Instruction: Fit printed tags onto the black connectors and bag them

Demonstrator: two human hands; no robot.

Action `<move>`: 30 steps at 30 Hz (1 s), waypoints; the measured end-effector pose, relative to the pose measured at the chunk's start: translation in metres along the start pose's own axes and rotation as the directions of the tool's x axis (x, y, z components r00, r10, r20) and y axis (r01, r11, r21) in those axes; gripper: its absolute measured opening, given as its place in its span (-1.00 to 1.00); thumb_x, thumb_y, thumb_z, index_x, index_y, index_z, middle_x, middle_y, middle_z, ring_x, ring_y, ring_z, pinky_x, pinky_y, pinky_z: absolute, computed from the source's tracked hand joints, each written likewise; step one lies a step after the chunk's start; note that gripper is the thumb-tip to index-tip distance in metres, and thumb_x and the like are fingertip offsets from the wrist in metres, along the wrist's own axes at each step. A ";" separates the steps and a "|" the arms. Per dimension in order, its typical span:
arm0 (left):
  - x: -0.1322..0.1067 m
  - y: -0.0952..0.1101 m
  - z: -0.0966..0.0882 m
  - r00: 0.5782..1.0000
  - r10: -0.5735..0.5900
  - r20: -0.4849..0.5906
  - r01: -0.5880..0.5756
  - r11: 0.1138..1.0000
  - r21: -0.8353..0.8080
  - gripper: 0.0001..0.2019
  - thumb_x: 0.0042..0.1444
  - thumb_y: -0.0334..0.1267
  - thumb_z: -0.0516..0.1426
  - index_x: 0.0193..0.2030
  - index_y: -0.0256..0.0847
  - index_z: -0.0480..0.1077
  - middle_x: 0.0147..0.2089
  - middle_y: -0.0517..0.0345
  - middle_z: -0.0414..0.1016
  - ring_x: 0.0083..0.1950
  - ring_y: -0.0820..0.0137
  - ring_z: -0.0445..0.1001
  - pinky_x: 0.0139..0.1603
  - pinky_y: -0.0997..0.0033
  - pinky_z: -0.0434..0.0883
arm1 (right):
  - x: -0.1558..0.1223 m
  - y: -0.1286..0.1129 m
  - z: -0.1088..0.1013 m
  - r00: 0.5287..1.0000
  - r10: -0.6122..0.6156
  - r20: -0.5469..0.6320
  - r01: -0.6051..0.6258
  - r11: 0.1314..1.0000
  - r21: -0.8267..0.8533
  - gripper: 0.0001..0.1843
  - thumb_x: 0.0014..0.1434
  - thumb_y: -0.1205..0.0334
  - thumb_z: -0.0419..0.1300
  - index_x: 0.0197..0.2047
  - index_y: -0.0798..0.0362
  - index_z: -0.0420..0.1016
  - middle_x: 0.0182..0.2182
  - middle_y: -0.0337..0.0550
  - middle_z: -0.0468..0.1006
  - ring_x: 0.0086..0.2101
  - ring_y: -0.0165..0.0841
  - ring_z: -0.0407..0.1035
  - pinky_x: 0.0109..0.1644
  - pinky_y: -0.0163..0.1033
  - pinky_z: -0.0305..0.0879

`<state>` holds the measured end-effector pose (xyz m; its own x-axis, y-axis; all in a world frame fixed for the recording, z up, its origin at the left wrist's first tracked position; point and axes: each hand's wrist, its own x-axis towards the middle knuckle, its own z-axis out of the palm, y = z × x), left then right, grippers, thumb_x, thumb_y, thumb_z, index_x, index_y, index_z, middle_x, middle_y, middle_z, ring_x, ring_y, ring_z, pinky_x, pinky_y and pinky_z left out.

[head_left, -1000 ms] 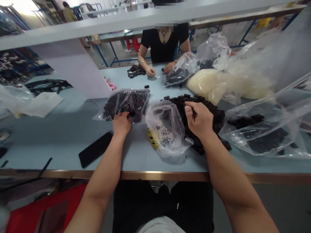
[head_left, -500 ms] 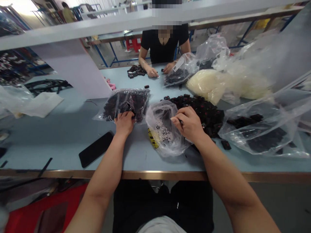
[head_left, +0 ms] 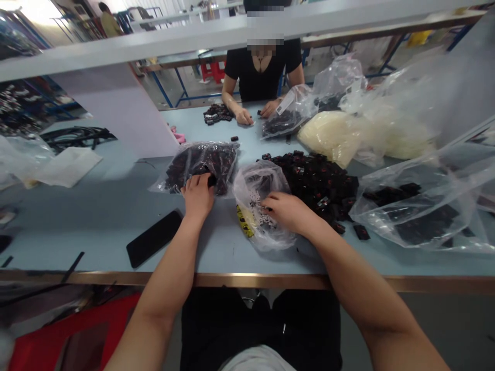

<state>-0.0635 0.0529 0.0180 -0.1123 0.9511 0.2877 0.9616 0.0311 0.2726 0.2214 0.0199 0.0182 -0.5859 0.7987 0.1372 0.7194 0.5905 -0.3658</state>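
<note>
**Right hand** (head_left: 288, 214): having just moved off the black heap (head_left: 317, 185), it is reaching into the mouth of the clear bag (head_left: 247, 180) at about 12 o'clock from the body. Its fingers (head_left: 270, 204) are half curled over the white pieces (head_left: 257, 211) inside the bag. Whether they are gripping anything, I cannot tell.

**Left hand** (head_left: 198, 196): it is resting on the black-filled bag (head_left: 201, 165), fingers loosely spread, with a black piece (head_left: 212, 181) just beside the fingertips (head_left: 201, 179). No firm grip is showing, though I cannot be sure.

**Clear bag:** it is lying on the table (head_left: 96, 226) between the hands and the heap, its long axis running from 11 to 5 o'clock, its mouth toward 2 o'clock.

**Black-filled bag:** it is lying at about 11 o'clock, its long axis running nearly 9 to 3 o'clock.

**Around them:** a phone (head_left: 153, 238) is lying at 10 o'clock, a bag of black pieces (head_left: 417, 216) is sitting at 3 o'clock, and a cream-filled bag (head_left: 332, 136) is sitting at 1 o'clock. Across the table, a co-worker's hands (head_left: 244, 117) are working over a small pile (head_left: 216, 113).
</note>
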 end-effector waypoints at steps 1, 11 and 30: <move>-0.001 0.001 -0.002 0.999 0.004 -0.042 -0.006 0.999 -0.049 -0.57 0.25 -0.37 0.16 0.25 -0.15 0.47 0.25 -0.23 0.50 0.32 -0.12 0.43 0.31 -0.15 0.36 | 0.001 -0.002 0.000 0.998 0.003 0.070 -0.001 0.999 -0.039 -0.84 0.31 0.33 0.32 -0.06 0.04 0.70 -0.11 0.03 0.67 -0.15 -0.12 0.57 -0.12 -0.16 0.43; -0.028 0.027 0.002 1.000 0.014 0.022 0.013 0.440 -0.898 -0.54 -0.01 -0.13 0.42 0.01 -0.08 0.41 -0.04 0.13 0.53 -0.20 0.29 0.67 -0.13 0.22 0.64 | 0.002 -0.014 -0.002 0.971 0.030 0.236 0.017 0.981 -0.195 -0.79 0.37 0.40 0.17 -0.11 0.06 0.66 -0.13 0.05 0.70 -0.20 -0.12 0.60 -0.24 -0.18 0.31; -0.059 0.052 0.001 0.896 0.271 0.352 0.367 -0.003 -0.930 -0.64 0.02 -0.01 0.49 -0.18 -0.14 0.55 0.07 0.02 0.65 -0.12 0.32 0.70 -0.06 0.29 0.65 | 0.000 0.006 0.004 0.990 0.060 -0.127 -0.025 0.965 0.262 -0.69 0.31 0.48 0.16 -0.03 0.06 0.68 -0.12 -0.01 0.73 -0.13 -0.20 0.61 -0.01 -0.18 0.45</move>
<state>-0.0066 -0.0010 0.0147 0.2484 0.9686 0.0081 -0.2770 0.0630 0.9588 0.2243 0.0234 0.0128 -0.4894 0.8410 0.2306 0.6112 0.5194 -0.5972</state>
